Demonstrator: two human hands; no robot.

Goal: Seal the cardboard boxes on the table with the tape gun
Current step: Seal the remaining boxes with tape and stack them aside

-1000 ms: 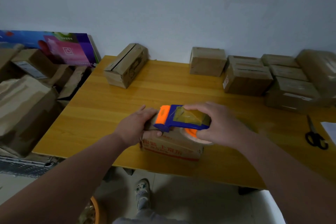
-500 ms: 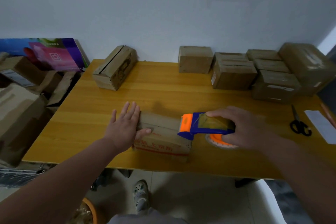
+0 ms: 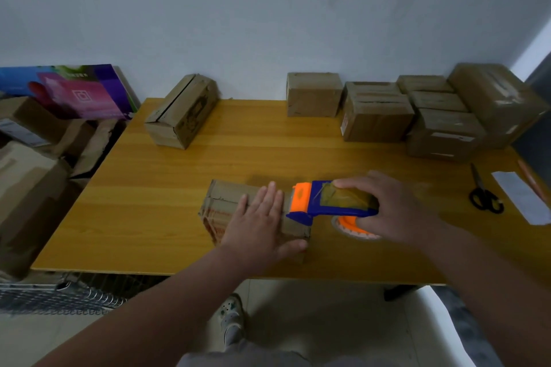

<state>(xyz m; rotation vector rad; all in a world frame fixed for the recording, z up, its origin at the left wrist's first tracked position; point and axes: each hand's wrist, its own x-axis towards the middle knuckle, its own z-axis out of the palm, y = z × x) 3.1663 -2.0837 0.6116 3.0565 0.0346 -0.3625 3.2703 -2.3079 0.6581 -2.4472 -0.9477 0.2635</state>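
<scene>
My left grip (image 3: 262,219) lies flat and spread on top of the small cardboard box (image 3: 222,202), fingers straight and thumb hooked over the near right corner. It pins the flaps down and stops the box from sliding while the tape pulls on it. The box sits near the front edge of the surface (image 3: 167,188), close enough that I can lean weight onto it. My right grip (image 3: 396,211) is clamped round the body of the tape gun (image 3: 331,202), fingers curled over its clear top and the thumb side hidden beneath. The gun's orange head rests at the right end of the box top, just beside my left fingertips, and the roll hangs past the edge, low over the surface. I judge this pass to be at its far end, with the tape ready to be bent down the side and cut; whether the strip lies smooth under my palm I cannot tell. At the back left another box (image 3: 182,110) shows a dark gap along its seam, so it probably waits its turn. The stacked boxes (image 3: 375,116) at the back right stand clear of my working room, and the scissors (image 3: 484,199) lie well to my right.
</scene>
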